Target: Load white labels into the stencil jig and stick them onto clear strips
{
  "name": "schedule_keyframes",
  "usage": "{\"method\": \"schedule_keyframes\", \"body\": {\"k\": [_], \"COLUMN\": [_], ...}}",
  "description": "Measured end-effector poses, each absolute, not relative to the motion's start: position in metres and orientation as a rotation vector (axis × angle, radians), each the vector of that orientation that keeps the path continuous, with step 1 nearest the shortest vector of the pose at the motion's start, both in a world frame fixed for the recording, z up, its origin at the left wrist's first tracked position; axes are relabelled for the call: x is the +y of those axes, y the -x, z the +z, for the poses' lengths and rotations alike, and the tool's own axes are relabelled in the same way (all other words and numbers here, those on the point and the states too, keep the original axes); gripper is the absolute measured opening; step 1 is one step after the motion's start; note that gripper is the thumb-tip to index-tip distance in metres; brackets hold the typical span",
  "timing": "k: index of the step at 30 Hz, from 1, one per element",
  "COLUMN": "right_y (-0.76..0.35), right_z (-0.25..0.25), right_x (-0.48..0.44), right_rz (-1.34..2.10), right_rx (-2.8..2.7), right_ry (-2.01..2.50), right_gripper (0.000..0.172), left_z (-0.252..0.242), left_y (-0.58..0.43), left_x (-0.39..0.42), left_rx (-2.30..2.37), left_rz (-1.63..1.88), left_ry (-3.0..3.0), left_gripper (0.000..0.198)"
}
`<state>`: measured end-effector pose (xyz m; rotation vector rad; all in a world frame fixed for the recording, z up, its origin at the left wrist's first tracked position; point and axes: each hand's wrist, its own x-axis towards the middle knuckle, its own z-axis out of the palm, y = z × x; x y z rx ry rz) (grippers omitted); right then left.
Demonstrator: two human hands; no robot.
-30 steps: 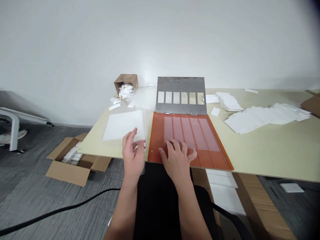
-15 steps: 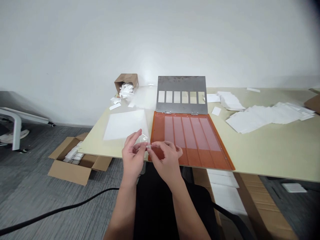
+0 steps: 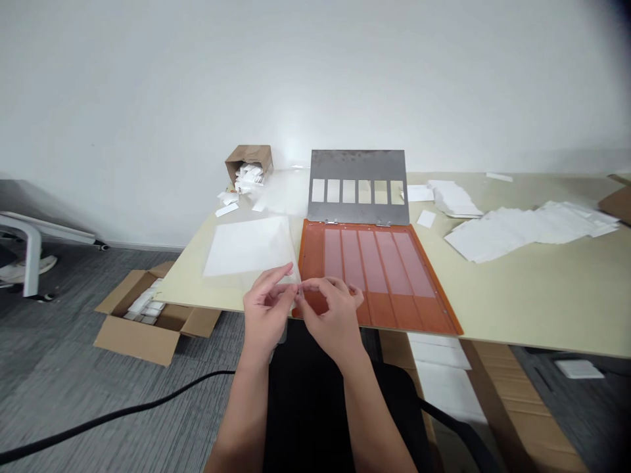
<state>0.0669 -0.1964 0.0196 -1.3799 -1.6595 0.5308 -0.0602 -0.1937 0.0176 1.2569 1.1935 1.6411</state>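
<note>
My left hand [image 3: 266, 312] and my right hand [image 3: 332, 315] meet fingertip to fingertip near the table's front edge. Both are closed in a pinch at the near right corner of a clear plastic film [image 3: 292, 240], which overlaps a white sheet [image 3: 244, 246] on the left. The fingers cover the pinched corner itself. Beneath and beside my right hand lies an orange board [image 3: 389, 310] with pale pinkish strips between its ridges. Hinged to its back edge, a grey metal panel [image 3: 357, 163] with a row of several rectangular windows stands raised.
A small carton [image 3: 251, 154] spilling white slips sits at the back left. White papers [image 3: 497, 230] spread over the right side of the table [image 3: 532, 289]. On the floor at left is an open cardboard box [image 3: 138, 336]; a black cable [image 3: 148, 408] crosses nearby.
My pinched fingertips have shifted slightly right, and the film's near right corner has come with them toward the orange board. The shiny fold above the fingers has flattened.
</note>
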Motion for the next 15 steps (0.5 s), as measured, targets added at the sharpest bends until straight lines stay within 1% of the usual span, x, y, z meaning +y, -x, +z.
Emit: {"method": "schedule_keyframes", "body": {"k": [5,9,12,15], "right_y": [-0.068,-0.069,-0.07,-0.072], "right_z": [0.02,0.018,0.018,0.019], "right_x": [-0.195,-0.194,-0.193,-0.192], "right_rz": [0.662,0.66,0.677,0.702], "right_rx": [-1.545,-1.487,-1.48,-1.475], "right_ry": [1.377,1.438,1.464,1.499], "right_gripper": [0.014,0.015,0.017,0.017], "left_z": [0.012,0.013,0.016,0.018], "left_y": [0.065,0.065,0.063,0.062], "left_x": [-0.195,-0.197,-0.201,-0.204], "left_rx": [1.236,1.35,1.39,1.409], "left_rz": [1.646,1.619,1.562,1.475], "left_ry": [-1.38,-1.499,-1.638,-1.804], "left_gripper": [0.023,0.03,0.043,0.067]}}
